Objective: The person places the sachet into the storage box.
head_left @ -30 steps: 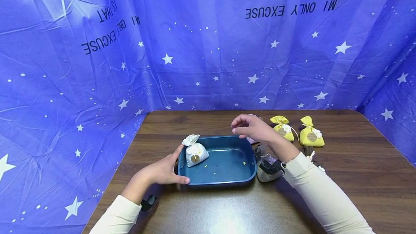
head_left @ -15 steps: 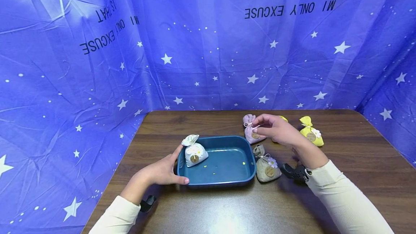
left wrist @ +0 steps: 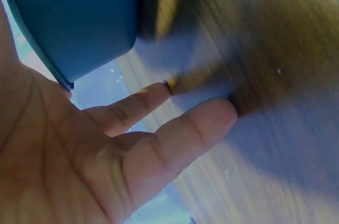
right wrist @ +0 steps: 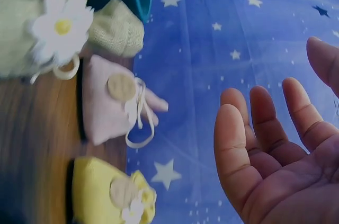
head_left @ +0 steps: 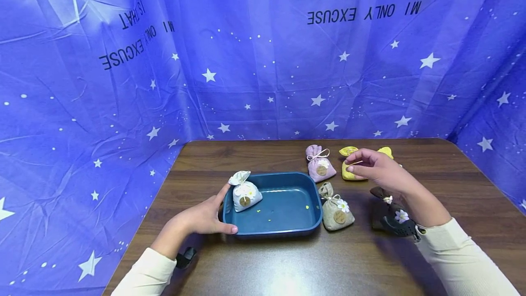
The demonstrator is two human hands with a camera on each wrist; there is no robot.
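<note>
At the left end of a dark teal rectangular tray (head_left: 273, 233), my left hand (head_left: 201, 216) touches the rim, thumb at the near corner. Its fingers (left wrist: 201, 123) look fairly straight in the left wrist view. Inside the tray, a white drawstring pouch (head_left: 249, 192) sits against the left wall. My right hand (head_left: 384, 170) holds nothing and hovers over a yellow pouch (head_left: 349, 172), partly covering it. In the right wrist view its fingers (right wrist: 230, 144) are loosely bent, apart from the pouches. A second yellow pouch (head_left: 385, 151) is mostly hidden behind this hand.
Right of the tray stands a beige pouch (head_left: 339, 216), with a pink pouch (head_left: 320, 168) behind it. A dark brown pouch (head_left: 380, 209) lies under my right wrist, partly hidden. The wooden table (head_left: 263, 264) meets a blue starry curtain (head_left: 263, 81) at the back.
My right hand has moved rightward from beside the tray, past the pink pouch, to the yellow one. The pink and beige pouches have come into full view. My left hand stays put.
</note>
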